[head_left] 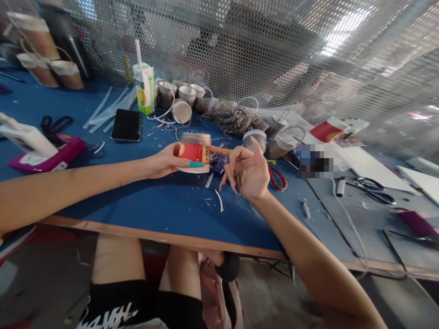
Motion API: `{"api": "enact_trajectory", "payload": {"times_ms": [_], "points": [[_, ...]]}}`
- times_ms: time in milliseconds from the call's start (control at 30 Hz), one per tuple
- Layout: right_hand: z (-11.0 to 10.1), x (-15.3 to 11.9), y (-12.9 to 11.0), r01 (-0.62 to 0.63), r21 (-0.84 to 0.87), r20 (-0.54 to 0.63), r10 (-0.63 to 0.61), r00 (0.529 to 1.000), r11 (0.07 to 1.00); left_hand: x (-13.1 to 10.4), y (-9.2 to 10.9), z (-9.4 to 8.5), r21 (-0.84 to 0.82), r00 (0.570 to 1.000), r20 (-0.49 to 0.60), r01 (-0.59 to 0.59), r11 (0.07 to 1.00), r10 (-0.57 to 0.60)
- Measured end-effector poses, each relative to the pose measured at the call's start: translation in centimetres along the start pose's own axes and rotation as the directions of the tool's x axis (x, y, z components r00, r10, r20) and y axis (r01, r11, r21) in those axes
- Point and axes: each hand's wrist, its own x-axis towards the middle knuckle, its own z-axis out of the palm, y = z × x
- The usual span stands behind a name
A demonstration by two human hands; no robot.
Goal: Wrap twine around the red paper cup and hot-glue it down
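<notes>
My left hand (167, 160) is closed around a red paper cup (192, 154) with yellow print, its thumb with a teal nail lying across the front. A band of wound cord (195, 138) shows at the cup's far side; whether it is attached to the cup I cannot tell. Just right of the cup is my right hand (245, 171), palm turned up and fingers apart, the index fingertip at the cup's right edge. Beneath that hand a crumpled purple wrapper (218, 161) lies on the blue table (171, 205), with white scraps around it.
Behind the cup stand several cord-wrapped cups (187, 95) and a heap of grey cord (233, 119). A phone (126, 125) and a drink carton (144, 87) are to the left. Red-handled scissors (277, 178), black scissors (373, 189) and a glue gun (30, 137) also lie about.
</notes>
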Motion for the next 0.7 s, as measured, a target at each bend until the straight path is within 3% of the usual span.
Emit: {"api": "enact_trajectory", "payload": {"times_ms": [233,367,467,567,700], "points": [[-1.0,0.4,0.5,-0.054,0.035,-0.121,0.058,0.991,0.998,0.3,0.0,-0.2,-0.064,0.999,0.029,-0.012,0.998,0.014],[-1.2,0.4,0.6,0.029,-0.008,-0.207,-0.03,0.978,1.0,0.2,0.1,-0.1,-0.072,0.999,0.03,-0.012,0.997,0.015],[-0.5,0.0,0.2,0.041,-0.011,-0.123,-0.042,0.991,0.999,0.2,0.1,-0.2,-0.094,0.998,0.057,-0.017,0.995,0.023],[0.5,-0.4,-0.1,-0.043,-0.018,0.023,0.043,0.999,0.999,0.2,0.0,-0.3,-0.097,0.994,0.109,-0.011,0.995,0.022],[0.9,-0.5,0.0,-0.094,-0.005,0.149,0.094,0.984,0.996,0.1,0.0,-0.3,-0.033,0.995,0.103,0.002,0.999,0.002]]}}
